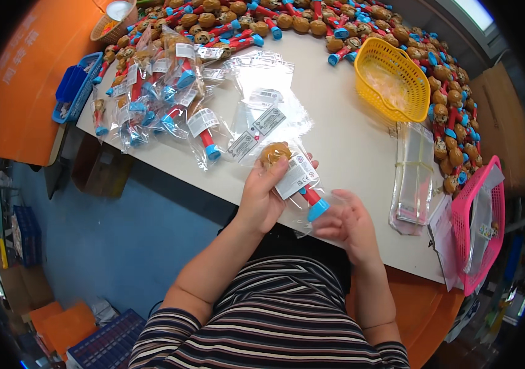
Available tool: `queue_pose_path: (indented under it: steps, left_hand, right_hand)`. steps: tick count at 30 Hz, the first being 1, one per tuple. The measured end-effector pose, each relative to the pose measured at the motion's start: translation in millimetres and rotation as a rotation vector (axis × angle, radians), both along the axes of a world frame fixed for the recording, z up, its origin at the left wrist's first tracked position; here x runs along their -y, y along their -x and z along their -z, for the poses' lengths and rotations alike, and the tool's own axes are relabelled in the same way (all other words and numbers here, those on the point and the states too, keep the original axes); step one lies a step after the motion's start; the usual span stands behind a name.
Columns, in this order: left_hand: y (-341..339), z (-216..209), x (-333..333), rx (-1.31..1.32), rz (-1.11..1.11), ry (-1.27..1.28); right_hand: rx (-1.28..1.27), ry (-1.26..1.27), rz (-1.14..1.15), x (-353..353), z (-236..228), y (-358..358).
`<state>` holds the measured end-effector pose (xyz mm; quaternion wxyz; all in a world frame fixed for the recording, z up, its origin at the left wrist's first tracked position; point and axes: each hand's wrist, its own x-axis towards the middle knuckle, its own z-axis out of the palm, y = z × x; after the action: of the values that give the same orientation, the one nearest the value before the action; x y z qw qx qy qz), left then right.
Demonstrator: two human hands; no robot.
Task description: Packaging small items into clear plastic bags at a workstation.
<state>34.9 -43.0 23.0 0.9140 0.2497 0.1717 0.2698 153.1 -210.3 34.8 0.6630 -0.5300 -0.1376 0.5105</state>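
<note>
My left hand (266, 194) is closed around a bagged toy (314, 202) with a brown round head, a red handle and a blue base. Its clear plastic bag carries a white printed label (297, 176), which faces up. Beside the blue base, my right hand (353, 226) has its fingers apart and curved by the loose end of the bag; whether they touch the film is hard to make out. Just beyond my left hand lie flat clear bags with printed labels (267, 122). Further left is a heap of bagged toys (142, 98) of the same kind.
Loose toys (299, 24) are piled along the back and right of the white table (182, 175). A yellow basket (422, 92), a banded stack of clear bags (414, 175) and a pink basket (459, 215) stand on the right. Blue trays (78, 86) sit at the left edge.
</note>
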Motion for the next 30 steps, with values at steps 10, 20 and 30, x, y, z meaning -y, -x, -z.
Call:
queue_pose_path:
  steps: [10, 20, 30]
  left_hand:
    - [-11, -2, 10, -0.01, -0.146, -0.064]
    - [-8, 1, 5, -0.281, -0.194, -0.259]
    - [0, -6, -18, -0.041, -0.08, -0.196]
  right_hand:
    - [0.862, 0.24, -0.095, -13, 1, 33]
    - [0.105, -0.025, 0.065, -11, 8, 31]
    - [-0.165, -0.235, 0.097, -3, 32, 31]
